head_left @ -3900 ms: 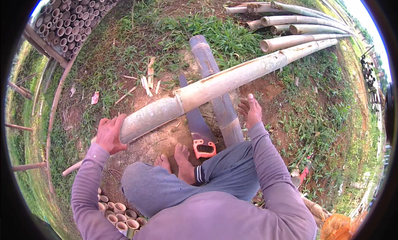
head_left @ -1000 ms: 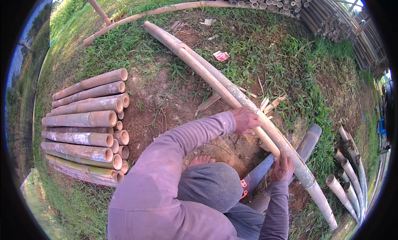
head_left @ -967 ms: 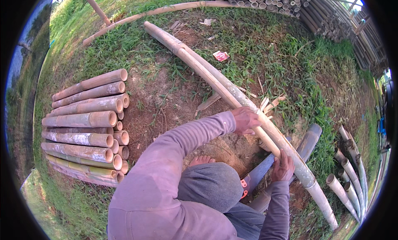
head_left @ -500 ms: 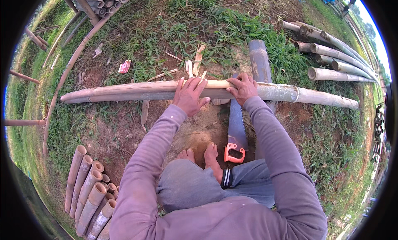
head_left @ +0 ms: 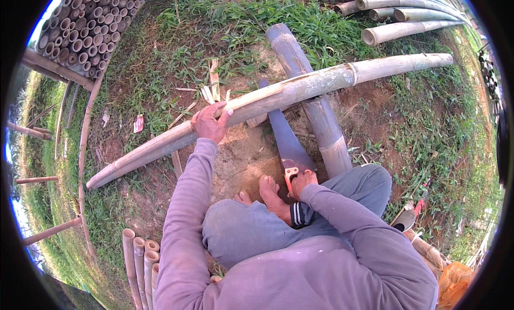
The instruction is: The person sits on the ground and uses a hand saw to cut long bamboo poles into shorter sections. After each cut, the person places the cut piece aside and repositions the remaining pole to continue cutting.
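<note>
A long bamboo pole (head_left: 316, 87) runs across in front of me, its right end farther away than its left. It rests over a thicker greyish bamboo length (head_left: 329, 131) lying on the ground. My left hand (head_left: 211, 124) is closed around the pole left of its middle, thumb along the near side. Close to my bare feet, my right hand (head_left: 303, 182) is closed on the orange handle of a handsaw (head_left: 289, 141). The saw's dark blade slants away and its tip passes beneath the pole. My wrist and sleeve partly hide the handle.
Cut bamboo poles (head_left: 409, 27) lie stacked at the far right; shorter pieces (head_left: 140, 259) stand at the lower left. A big pile of bamboo ends (head_left: 88, 34) fills the far left. Split slivers (head_left: 214, 80) lie beyond the pole. An orange net bag (head_left: 454, 283) sits at lower right.
My right hand has let go of the pole and come back to grip the saw's handle. My left hand stays on the pole. The view has turned, so the pole now appears slanted.
</note>
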A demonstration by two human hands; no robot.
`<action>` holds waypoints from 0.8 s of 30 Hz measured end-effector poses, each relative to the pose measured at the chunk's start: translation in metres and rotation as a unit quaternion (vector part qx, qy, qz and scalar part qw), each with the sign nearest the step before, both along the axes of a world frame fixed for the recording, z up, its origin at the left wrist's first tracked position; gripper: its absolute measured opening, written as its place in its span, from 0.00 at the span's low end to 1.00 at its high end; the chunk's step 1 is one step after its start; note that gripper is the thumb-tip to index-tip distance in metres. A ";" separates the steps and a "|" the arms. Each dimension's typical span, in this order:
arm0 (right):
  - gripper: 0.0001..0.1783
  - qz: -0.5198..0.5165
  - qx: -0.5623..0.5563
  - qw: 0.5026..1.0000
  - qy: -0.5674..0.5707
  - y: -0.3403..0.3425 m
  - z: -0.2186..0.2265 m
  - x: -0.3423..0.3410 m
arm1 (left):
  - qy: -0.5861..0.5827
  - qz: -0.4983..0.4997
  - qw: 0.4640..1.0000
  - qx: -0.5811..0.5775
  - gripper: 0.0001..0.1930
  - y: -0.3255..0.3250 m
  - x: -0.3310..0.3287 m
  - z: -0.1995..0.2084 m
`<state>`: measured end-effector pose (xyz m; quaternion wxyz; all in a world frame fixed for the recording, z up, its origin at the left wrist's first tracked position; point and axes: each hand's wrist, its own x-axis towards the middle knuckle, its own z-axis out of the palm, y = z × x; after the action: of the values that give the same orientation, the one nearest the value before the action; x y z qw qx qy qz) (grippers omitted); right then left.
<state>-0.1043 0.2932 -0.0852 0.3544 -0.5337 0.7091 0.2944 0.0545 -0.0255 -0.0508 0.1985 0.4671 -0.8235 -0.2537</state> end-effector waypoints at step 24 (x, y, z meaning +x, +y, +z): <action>0.13 -0.216 -0.485 0.807 -0.259 0.142 0.276 -0.104 | -0.126 -0.023 0.988 0.089 0.25 0.027 -0.130 0.027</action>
<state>-0.2078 0.4354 0.1908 0.2742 -0.5260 0.7382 -0.3213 -0.0751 0.0011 -0.0240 0.0456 0.4921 -0.8265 -0.2696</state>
